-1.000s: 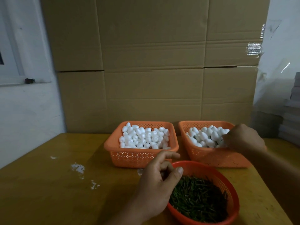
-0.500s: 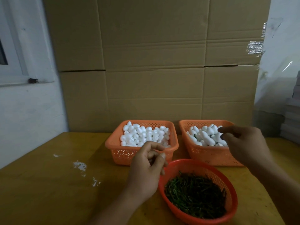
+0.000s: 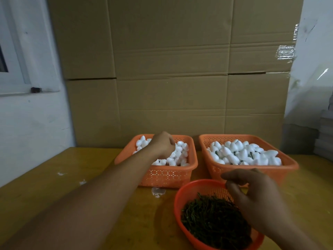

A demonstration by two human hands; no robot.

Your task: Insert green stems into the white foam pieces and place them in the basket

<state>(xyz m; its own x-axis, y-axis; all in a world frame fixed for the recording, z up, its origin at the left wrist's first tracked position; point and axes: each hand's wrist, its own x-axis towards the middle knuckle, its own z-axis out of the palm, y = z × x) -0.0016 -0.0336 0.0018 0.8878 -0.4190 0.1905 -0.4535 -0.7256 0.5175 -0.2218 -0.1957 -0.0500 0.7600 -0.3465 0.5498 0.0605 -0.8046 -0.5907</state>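
Observation:
Two orange rectangular baskets stand side by side at the back of the table. The left basket (image 3: pixel 169 175) holds plain white foam pieces (image 3: pixel 180 156). In the right basket (image 3: pixel 232 136) lie foam pieces with dark green stems (image 3: pixel 239 154) showing between them. A round red basket (image 3: pixel 177 201) of loose green stems (image 3: pixel 207 219) sits nearer to me. My left hand (image 3: pixel 163 145) reaches into the left basket, knuckles up and fingers curled down among the foam; its fingertips are hidden. Over the round basket's right side hovers my right hand (image 3: pixel 252 201), fingers loosely bent, nothing visible in it.
Tall cardboard boxes (image 3: pixel 171 78) form a wall right behind the baskets. The yellow wooden table (image 3: pixel 72 186) has white foam crumbs (image 3: pixel 158 192) on it. A white wall with a window frame is at the left, stacked grey items at the far right.
My left hand has gone from beside the stem basket forward into the left foam basket. My right hand has drawn back from the right basket to above the green stems.

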